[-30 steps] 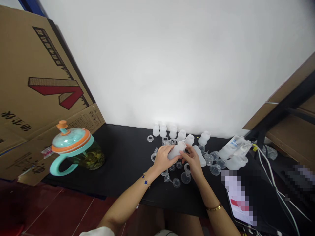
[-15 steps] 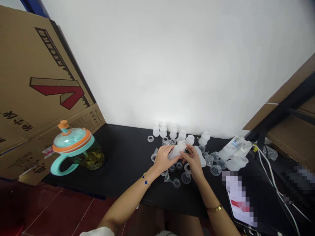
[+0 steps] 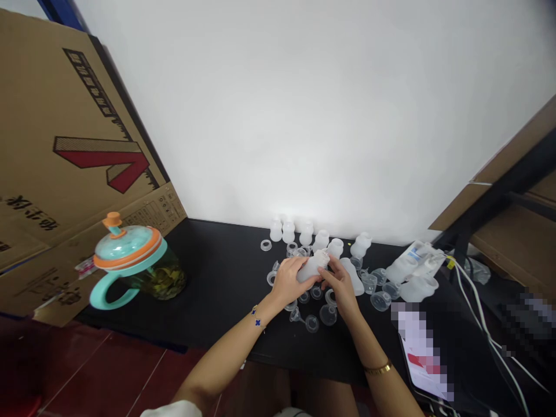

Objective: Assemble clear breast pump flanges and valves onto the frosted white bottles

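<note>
White bottle [image 3: 309, 269], likely light and yielding, best held mid-body: my left hand [image 3: 288, 281] grips it, my right hand [image 3: 341, 282] pinches near its neck [image 3: 321, 256].

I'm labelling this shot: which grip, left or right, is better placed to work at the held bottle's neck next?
Probably the right grip: it is at the neck end of the white bottle, while the left grip is wrapped around the bottle's body.
</note>
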`<state>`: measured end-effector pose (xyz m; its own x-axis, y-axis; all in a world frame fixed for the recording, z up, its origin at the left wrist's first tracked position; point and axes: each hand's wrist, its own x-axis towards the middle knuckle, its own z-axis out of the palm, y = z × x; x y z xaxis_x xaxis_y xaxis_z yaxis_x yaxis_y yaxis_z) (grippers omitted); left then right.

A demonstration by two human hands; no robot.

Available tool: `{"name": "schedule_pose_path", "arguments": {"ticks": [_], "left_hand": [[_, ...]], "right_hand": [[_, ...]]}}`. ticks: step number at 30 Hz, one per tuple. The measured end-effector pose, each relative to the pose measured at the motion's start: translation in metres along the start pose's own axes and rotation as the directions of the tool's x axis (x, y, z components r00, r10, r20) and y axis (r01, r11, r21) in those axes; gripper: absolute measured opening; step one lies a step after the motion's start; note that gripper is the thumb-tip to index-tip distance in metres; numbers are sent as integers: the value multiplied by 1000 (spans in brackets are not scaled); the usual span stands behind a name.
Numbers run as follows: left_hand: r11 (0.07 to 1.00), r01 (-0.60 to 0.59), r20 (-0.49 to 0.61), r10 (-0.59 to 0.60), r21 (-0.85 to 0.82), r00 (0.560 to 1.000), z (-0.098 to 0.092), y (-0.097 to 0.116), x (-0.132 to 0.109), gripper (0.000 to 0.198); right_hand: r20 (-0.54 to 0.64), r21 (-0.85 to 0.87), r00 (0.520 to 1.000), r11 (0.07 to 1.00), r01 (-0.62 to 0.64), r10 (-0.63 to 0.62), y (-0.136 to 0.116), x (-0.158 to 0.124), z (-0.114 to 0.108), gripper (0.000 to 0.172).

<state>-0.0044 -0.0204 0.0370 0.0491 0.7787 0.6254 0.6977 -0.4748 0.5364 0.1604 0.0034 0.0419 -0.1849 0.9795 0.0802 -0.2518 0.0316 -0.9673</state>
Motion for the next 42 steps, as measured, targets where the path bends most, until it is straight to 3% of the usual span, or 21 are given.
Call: {"name": "schedule_pose_path", "arguments": {"ticks": [18, 27, 34, 42], "left_hand": [[1000, 5, -13, -5, -1, 1000, -1, 0, 0, 39], [1000, 8, -22, -8, -7, 1000, 3, -3, -1, 42], [1000, -5, 12, 5, -20, 1000, 0, 0, 0, 41], [999, -7, 28, 8, -39, 1000, 1, -2, -2, 45]], "right_hand": [[-36, 1, 999, 999, 38, -38, 4, 1, -3, 47], [-78, 6, 997, 1000, 14, -14, 3, 1, -2, 58], [23, -17, 1000, 1000, 21, -21, -1, -1, 0, 50], [-5, -32, 998, 997, 68, -68, 2, -1, 0, 53]]}}
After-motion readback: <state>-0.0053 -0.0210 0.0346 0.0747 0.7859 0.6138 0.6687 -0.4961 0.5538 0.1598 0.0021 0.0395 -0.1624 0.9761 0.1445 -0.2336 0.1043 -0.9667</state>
